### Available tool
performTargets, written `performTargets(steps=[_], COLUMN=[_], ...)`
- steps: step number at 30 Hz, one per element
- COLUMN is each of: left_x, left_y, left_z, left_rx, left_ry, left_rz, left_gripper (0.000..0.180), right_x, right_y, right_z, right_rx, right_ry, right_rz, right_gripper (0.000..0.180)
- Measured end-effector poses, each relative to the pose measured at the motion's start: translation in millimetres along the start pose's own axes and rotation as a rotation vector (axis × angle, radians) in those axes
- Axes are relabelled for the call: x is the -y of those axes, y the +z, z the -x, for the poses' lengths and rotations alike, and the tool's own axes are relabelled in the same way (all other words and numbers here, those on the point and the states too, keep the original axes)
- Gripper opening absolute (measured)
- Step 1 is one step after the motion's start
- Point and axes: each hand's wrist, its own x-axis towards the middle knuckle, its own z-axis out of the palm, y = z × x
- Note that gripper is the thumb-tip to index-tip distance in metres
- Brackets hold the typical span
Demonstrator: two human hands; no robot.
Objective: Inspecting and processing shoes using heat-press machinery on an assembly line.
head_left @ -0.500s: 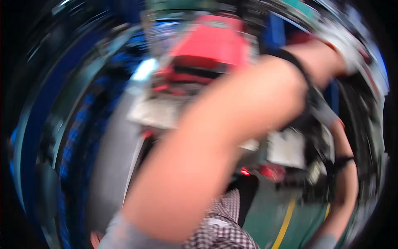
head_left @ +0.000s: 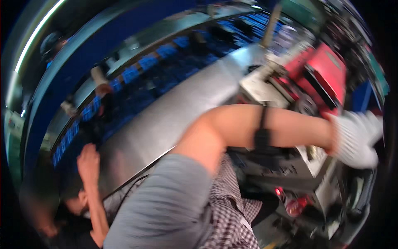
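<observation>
My left arm reaches across to the right, in a grey sleeve with a black strap (head_left: 262, 137) round the forearm. On my left hand (head_left: 357, 139) is a white knitted glove; it is near the right rim, past the red machine (head_left: 327, 76). The fingers are smeared and partly cut off by the dark rim, so their pose and anything in them cannot be made out. The red machine has a boxy housing and stands on a pale base (head_left: 265, 89). My right hand does not show.
A bare metal worktop (head_left: 166, 120) runs diagonally beside a long line of blue parts (head_left: 147, 62). At lower left a co-worker's bare hand (head_left: 88, 159) is raised near the worktop. Another person (head_left: 52, 45) is at far left. A red round object (head_left: 295, 206) sits low at right.
The view has swung, so the red machine now appears farther right and the worktop fills the middle. My left hand appears lower, and my right arm has left the view.
</observation>
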Motion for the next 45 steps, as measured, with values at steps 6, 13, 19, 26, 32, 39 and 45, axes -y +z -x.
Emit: performTargets(steps=[6, 13, 19, 26, 32, 39, 45], left_x=[11.9, 22.2, 50.4, 62.2, 65.2, 60.4, 24.8], left_y=[-40.4, -60.6, -80.1, -91.3, -93.5, -100.0, -133.7], left_z=[136.3, 256.8, 310.8, 336.5, 346.7, 346.2, 376.3], left_rx=[-0.176, -0.523, -0.807, -0.896, -0.912, -0.93, -0.931], left_ry=[-0.342, -0.649, -0.678, -0.654, -0.632, -0.665, -0.551], left_rz=[0.877, 0.761, 0.845, 0.896, 0.88, 0.833, 0.681], left_gripper=[0.086, 0.063, 0.045, 0.047, 0.047, 0.049, 0.081], right_x=[-64.6, -163.1, -207.1, -225.6, -239.7, -239.8, -231.2], right_y=[42.3, 191.6, 236.0, 254.9, 255.4, 264.4, 300.8], right_z=[197.9, 344.7, 381.1, 399.0, 401.7, 404.0, 428.7], right_rx=[0.281, 1.057, 1.109, 1.307, 1.262, 1.109, 1.25], right_ry=[0.166, 1.09, 1.688, 1.844, 1.795, 1.849, 1.515], right_rz=[-0.599, -0.998, -1.019, -1.224, -1.061, -0.907, -0.559], right_gripper=[0.061, 0.071, 0.079, 0.084, 0.082, 0.076, 0.078])
